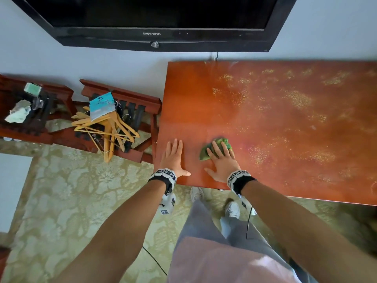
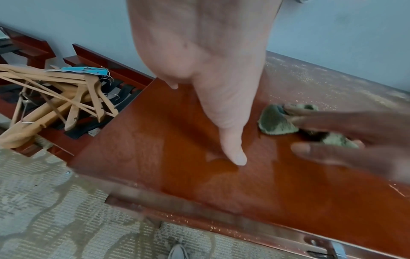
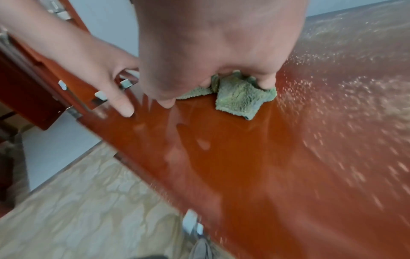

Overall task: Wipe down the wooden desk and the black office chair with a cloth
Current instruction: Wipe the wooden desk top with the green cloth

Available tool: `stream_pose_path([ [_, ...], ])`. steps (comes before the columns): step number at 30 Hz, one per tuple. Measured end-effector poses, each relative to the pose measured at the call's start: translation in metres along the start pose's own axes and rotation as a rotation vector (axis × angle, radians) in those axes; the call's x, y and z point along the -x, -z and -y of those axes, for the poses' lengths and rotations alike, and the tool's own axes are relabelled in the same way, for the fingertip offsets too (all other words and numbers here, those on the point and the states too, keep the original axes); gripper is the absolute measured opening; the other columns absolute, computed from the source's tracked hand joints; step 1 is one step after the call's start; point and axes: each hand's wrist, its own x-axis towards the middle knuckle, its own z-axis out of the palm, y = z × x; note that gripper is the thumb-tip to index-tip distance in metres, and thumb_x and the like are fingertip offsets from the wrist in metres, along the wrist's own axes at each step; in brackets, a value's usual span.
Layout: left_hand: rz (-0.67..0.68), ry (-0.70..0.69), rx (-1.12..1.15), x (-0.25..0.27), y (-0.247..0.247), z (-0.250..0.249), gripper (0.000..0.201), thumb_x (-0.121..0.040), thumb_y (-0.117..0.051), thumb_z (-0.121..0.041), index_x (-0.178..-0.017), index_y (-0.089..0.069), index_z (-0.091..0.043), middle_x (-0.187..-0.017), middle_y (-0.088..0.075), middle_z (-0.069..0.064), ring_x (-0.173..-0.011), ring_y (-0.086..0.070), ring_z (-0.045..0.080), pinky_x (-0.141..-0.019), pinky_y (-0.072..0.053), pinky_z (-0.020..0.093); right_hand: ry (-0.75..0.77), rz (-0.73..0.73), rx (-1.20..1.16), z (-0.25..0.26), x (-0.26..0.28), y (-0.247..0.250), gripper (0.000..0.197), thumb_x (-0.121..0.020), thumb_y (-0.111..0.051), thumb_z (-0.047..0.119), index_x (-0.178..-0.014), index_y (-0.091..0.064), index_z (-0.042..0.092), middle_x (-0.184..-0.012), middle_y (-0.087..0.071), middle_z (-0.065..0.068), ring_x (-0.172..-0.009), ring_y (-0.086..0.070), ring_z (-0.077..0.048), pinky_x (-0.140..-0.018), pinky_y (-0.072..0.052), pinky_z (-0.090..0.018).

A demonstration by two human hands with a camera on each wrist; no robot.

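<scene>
Fingers of the right hand lie straight, pressing the green cloth onto the counter near its left front corner; the left hand lies flat beside it. From the left wrist, the thumb touches the wood. From the right wrist, the cloth bunches under the fingertips.

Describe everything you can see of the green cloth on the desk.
The crumpled green terry cloth is a small, fuzzy, dull-green rag, bunched and folded, with corners sticking out past the fingers. It lies on the glossy reddish-brown wooden desk near its left front corner, at the border between clean wood and the dusty, speckled part. The right hand presses it flat with spread fingers; the left hand rests beside it, apart.
</scene>
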Motion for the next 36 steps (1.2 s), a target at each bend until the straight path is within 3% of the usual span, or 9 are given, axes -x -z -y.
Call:
stream_pose_path([
  [6, 0.003, -0.08, -0.022, -0.018, -0.001, 0.018, 0.148, -0.064, -0.088, -0.065, -0.164, 0.014, -0.027, -0.171, 0.02, -0.003, -0.158, 0.013, 0.033, -0.128, -0.015, 0.052, -0.073, -0.023, -0.081, -0.009, -0.074, 0.057, 0.075, -0.098, -0.038, 0.064, -0.163, -0.016, 0.033, -0.172, 0.006, 0.003, -0.157, 0.007, -0.034, -0.127, -0.006, -0.058],
  [10, 0.005, -0.102, -0.004, -0.016, 0.0, 0.021, 0.145, -0.067, -0.087, -0.065, -0.164, 0.014, -0.028, -0.171, 0.022, -0.004, -0.158, 0.015, 0.032, -0.128, -0.012, 0.051, -0.087, -0.02, -0.084, -0.011, -0.09, 0.075, 0.066, -0.101, -0.04, 0.061, -0.159, -0.032, 0.032, -0.172, -0.007, 0.002, -0.158, -0.001, -0.035, -0.124, -0.018, -0.058],
  [20, -0.061, -0.135, -0.087, -0.029, 0.016, 0.034, 0.152, -0.06, -0.082, -0.078, -0.163, 0.014, -0.022, -0.173, 0.013, 0.002, -0.159, 0.004, 0.033, -0.128, -0.011, 0.056, 0.06, 0.105, 0.027, -0.002, -0.038, 0.062, 0.048, -0.105, -0.038, 0.057, -0.14, -0.06, 0.032, -0.168, -0.024, 0.006, -0.158, -0.009, -0.029, -0.121, -0.033, -0.054],
  [24, -0.027, -0.121, -0.058, -0.044, 0.036, 0.035, 0.153, -0.061, -0.085, -0.072, -0.162, 0.02, -0.024, -0.171, 0.023, 0.001, -0.158, 0.014, 0.031, -0.128, -0.01, 0.056, 0.104, 0.148, 0.118, 0.005, -0.007, 0.038, 0.048, -0.108, -0.032, 0.054, -0.149, -0.047, 0.036, -0.168, -0.022, 0.009, -0.158, -0.006, -0.025, -0.116, -0.041, -0.05],
  [27, -0.009, -0.117, -0.043, -0.054, 0.049, 0.032, 0.154, -0.063, -0.086, -0.07, -0.161, 0.023, -0.025, -0.17, 0.026, -0.001, -0.158, 0.017, 0.031, -0.127, -0.007, 0.055, 0.164, 0.079, 0.167, 0.003, 0.008, 0.017, 0.058, -0.104, -0.051, 0.044, -0.158, -0.033, 0.034, -0.165, -0.032, 0.007, -0.156, -0.02, -0.031, -0.109, -0.047, -0.049],
  [29, -0.01, -0.111, -0.044, -0.062, 0.056, 0.029, 0.154, -0.063, -0.086, -0.07, -0.161, 0.024, -0.026, -0.169, 0.027, -0.001, -0.158, 0.017, 0.031, -0.126, -0.007, 0.054, 0.163, 0.04, 0.146, -0.002, 0.009, 0.006, 0.071, -0.092, -0.073, 0.037, -0.155, -0.042, 0.03, -0.155, -0.049, 0.005, -0.146, -0.041, -0.034, -0.102, -0.055, -0.049],
  [32, -0.015, -0.103, -0.037, -0.074, 0.063, 0.025, 0.155, -0.062, -0.087, -0.07, -0.161, 0.024, -0.025, -0.169, 0.027, 0.0, -0.158, 0.017, 0.033, -0.128, -0.008, 0.055, 0.206, 0.067, 0.186, -0.009, 0.003, 0.002, 0.073, -0.072, -0.091, 0.026, -0.139, -0.063, 0.023, -0.147, -0.058, 0.001, -0.138, -0.052, -0.034, -0.104, -0.052, -0.049],
  [34, -0.016, -0.085, -0.029, -0.08, 0.068, 0.02, 0.155, -0.062, -0.087, -0.07, -0.16, 0.024, -0.025, -0.169, 0.027, 0.001, -0.158, 0.017, 0.034, -0.128, -0.009, 0.056, 0.245, 0.05, 0.218, -0.012, -0.004, 0.005, 0.073, -0.062, -0.097, 0.028, -0.13, -0.071, 0.022, -0.141, -0.063, 0.001, -0.132, -0.058, -0.034, -0.103, -0.05, -0.047],
  [36, -0.002, -0.053, -0.025, -0.084, 0.071, 0.014, 0.155, -0.062, -0.087, -0.069, -0.16, 0.025, -0.026, -0.169, 0.027, 0.001, -0.158, 0.016, 0.035, -0.127, -0.011, 0.058, 0.274, 0.022, 0.221, -0.018, -0.013, 0.009, 0.071, -0.064, -0.096, 0.027, -0.131, -0.07, 0.023, -0.143, -0.061, 0.0, -0.133, -0.057, -0.035, -0.104, -0.051, -0.053],
])
